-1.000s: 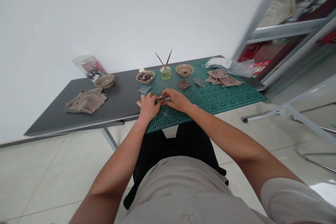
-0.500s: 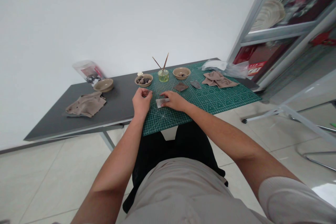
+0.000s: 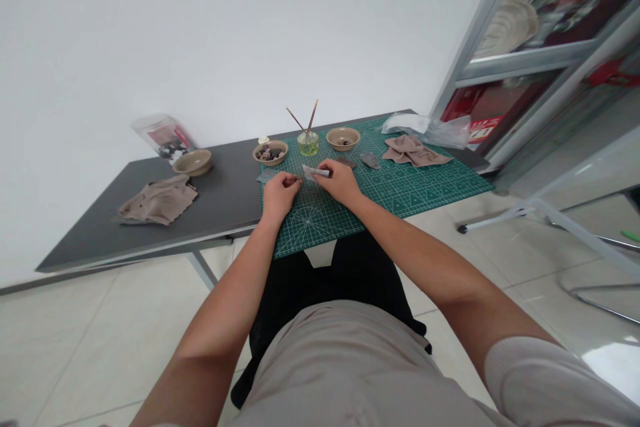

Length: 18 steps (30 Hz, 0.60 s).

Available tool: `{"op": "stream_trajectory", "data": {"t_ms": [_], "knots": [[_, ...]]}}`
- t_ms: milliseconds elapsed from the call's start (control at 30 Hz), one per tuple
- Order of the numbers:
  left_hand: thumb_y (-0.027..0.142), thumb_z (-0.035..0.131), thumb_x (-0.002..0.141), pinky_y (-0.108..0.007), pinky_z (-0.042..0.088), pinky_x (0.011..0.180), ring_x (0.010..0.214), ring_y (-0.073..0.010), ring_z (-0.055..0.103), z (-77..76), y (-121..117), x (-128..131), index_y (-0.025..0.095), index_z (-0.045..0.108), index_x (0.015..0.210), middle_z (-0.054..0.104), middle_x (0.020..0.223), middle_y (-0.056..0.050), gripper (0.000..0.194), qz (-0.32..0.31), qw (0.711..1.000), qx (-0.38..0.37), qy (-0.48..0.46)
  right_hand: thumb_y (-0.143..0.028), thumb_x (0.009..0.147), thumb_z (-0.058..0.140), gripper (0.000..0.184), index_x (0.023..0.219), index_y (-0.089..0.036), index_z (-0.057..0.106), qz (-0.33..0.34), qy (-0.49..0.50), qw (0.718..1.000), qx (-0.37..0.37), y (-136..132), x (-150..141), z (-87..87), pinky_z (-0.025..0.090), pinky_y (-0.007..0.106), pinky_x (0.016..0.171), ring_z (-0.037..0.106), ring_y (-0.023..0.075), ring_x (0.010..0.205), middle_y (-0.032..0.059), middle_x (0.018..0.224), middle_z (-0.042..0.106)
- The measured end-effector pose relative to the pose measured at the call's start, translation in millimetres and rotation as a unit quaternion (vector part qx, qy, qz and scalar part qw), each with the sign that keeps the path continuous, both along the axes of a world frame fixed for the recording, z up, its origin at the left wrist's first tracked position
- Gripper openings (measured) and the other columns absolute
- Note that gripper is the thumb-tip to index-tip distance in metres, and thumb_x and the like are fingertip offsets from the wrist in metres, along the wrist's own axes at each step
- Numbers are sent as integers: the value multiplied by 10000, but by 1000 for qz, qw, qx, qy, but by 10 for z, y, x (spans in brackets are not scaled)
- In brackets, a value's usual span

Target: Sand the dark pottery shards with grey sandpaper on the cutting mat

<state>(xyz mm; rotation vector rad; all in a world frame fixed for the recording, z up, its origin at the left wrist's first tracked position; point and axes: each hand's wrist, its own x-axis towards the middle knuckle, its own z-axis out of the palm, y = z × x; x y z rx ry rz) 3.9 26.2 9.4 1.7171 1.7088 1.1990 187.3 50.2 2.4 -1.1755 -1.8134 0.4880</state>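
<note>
Green gridded cutting mat (image 3: 425,192), taupe cloth (image 3: 413,151)

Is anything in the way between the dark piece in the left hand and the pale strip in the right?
Nothing visible is. The dark piece pinched in the left hand sits close beside the pale strip in the right hand, with only the green mat showing beneath the narrow gap.

The left hand (image 3: 280,197) pinches a small dark piece (image 3: 293,181) just beside the right hand (image 3: 337,183), which grips a pale strip (image 3: 316,173), both above a green cutting mat (image 3: 400,197) on the grey worktop (image 3: 225,213). Farther away stand a ceramic bowl of dark stones (image 3: 270,153), a glass jar holding two sticks (image 3: 308,144), and a second bowl (image 3: 343,139).
</note>
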Motion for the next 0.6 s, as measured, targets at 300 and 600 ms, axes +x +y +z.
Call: {"op": "stream_trajectory", "data": {"t_ms": [300,600], "knots": [[281,673,793,-279,436,703,713,-154,592,-17,-52,10,197,672,815,675,758,9,87,-25,1000,10,7,-237,787,614,98,749,-217,527,4,-45,999,-13,-47,-41,34,381,293,684,525,157,664,-18,697,590],[234,658,776,-275,441,708,693,-143,562,63,-58,26,201,635,809,643,745,22,53,-24,1000,17,6,-268,865,473,97,954,-244,443,57,123,984,-117,115,-162,-104,495,312,703,600,155,721,0,893,617]]}}
